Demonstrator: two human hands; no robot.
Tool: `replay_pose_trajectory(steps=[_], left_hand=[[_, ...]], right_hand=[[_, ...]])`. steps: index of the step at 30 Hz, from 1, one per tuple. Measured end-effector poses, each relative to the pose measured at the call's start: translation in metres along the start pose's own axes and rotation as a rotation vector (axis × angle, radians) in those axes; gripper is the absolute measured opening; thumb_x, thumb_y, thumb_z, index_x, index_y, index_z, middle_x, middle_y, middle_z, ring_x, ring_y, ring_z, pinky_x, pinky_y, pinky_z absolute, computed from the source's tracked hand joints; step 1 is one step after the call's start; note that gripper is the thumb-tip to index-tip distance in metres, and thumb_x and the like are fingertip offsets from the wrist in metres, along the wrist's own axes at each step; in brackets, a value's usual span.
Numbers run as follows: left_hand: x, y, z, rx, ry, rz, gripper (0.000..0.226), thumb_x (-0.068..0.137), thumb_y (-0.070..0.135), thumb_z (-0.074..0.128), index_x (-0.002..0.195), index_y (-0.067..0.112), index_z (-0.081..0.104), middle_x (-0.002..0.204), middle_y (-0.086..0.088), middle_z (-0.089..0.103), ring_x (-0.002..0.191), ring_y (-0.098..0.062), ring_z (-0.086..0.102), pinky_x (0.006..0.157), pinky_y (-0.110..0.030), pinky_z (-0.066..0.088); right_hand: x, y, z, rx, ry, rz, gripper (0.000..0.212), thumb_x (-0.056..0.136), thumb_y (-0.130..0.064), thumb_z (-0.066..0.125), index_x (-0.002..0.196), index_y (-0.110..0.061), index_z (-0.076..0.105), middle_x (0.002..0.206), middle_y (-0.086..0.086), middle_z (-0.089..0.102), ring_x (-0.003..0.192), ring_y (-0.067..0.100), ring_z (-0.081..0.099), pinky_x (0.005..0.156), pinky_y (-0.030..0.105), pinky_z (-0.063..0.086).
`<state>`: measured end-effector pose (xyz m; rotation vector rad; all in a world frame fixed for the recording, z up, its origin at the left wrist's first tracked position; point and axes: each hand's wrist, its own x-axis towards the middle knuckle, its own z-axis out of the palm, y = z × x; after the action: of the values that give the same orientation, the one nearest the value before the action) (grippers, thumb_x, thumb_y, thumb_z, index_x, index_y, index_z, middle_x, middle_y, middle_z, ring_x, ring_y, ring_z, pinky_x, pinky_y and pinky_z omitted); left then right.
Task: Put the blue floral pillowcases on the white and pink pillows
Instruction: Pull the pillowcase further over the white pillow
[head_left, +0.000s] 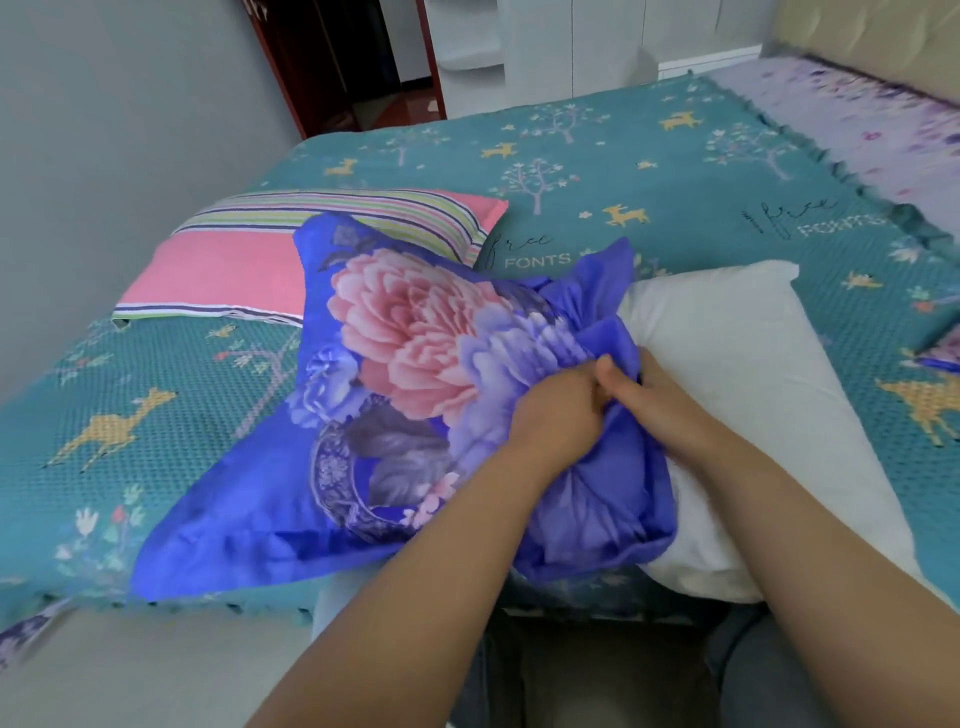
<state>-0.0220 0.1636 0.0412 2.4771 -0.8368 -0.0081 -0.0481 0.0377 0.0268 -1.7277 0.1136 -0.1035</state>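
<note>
Both hands, left hand (558, 415) and right hand (657, 397), bunch the open end of a blue floral pillowcase (395, 395), fingers curled into the cloth, at the near edge of a teal bedspread (675, 171). White pillow (737, 374) lies partly sheathed at right; pink striped pillow (249, 260) sits far left.

The teal bedspread (597, 156) carries the printed word "FONTS" under cursive "free", once near the pink pillow (218, 270) and once farther right.
</note>
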Motion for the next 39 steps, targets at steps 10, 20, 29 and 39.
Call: replay_pose_trajectory(steps=[10, 20, 29, 39], left_hand=[[-0.034, -0.082, -0.053, 0.189, 0.548, -0.123, 0.033, 0.088, 0.033, 0.040, 0.108, 0.014, 0.058, 0.106, -0.009, 0.062, 0.097, -0.033, 0.053, 0.083, -0.040, 0.040], [-0.027, -0.078, -0.036, 0.276, 0.308, -0.245, 0.070, 0.083, 0.062, 0.018, 0.144, 0.031, 0.033, 0.154, 0.006, 0.028, 0.143, -0.025, 0.020, 0.114, -0.050, 0.012], [-0.030, -0.049, -0.027, 0.358, -0.116, -0.068, 0.106, 0.060, 0.088, 0.024, 0.149, 0.038, -0.002, 0.158, 0.011, -0.008, 0.146, -0.019, -0.008, 0.115, -0.052, -0.004], [-0.033, -0.050, -0.018, 0.669, 0.082, 0.087, 0.061, 0.060, 0.035, 0.069, 0.119, 0.021, 0.062, 0.104, -0.008, 0.064, 0.092, -0.029, 0.065, 0.074, -0.040, 0.051]], right_hand=[[-0.018, -0.012, -0.015, -0.169, 0.505, -0.032, 0.011, 0.086, -0.006, 0.058, 0.085, 0.006, 0.060, 0.076, 0.012, 0.055, 0.071, 0.018, 0.048, 0.056, 0.025, 0.033], [-0.098, 0.016, -0.101, -0.464, 1.125, 0.313, 0.034, 0.078, -0.004, 0.049, 0.112, -0.005, 0.047, 0.115, 0.028, 0.051, 0.105, 0.040, 0.051, 0.086, 0.045, 0.039], [-0.013, -0.042, -0.078, -0.896, 0.481, 0.061, 0.106, 0.074, -0.073, 0.053, 0.150, -0.012, 0.011, 0.156, 0.013, 0.016, 0.142, 0.030, 0.020, 0.113, 0.050, 0.018], [-0.004, -0.005, -0.064, -0.832, 0.526, 0.383, 0.058, 0.086, -0.054, 0.057, 0.114, -0.004, 0.050, 0.120, 0.018, 0.057, 0.111, 0.034, 0.055, 0.084, 0.037, 0.043]])
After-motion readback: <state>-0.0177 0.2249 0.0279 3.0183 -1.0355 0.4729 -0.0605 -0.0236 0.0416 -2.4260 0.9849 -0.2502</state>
